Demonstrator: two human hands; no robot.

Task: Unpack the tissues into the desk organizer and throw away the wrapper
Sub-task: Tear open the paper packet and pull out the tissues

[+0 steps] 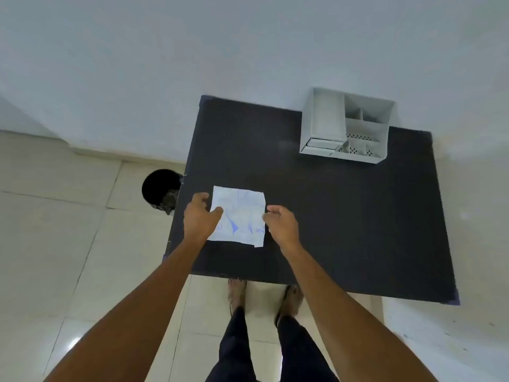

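A white tissue pack [239, 216] in a wrapper with blue print lies flat on the black table [330, 216], near its front left. My left hand [199, 217] is at the pack's left edge, thumb and fingers touching it. My right hand [281, 224] is at the pack's right edge, fingers curled, fingertips at the wrapper. Whether either hand has a firm hold is unclear. The grey desk organizer [347, 126] stands at the table's back right, with a tall slot on its left and small perforated compartments on its right.
A black round bin [161, 190] stands on the tiled floor just left of the table. A white wall runs behind the table. My legs and feet [264, 301] are at the table's front edge.
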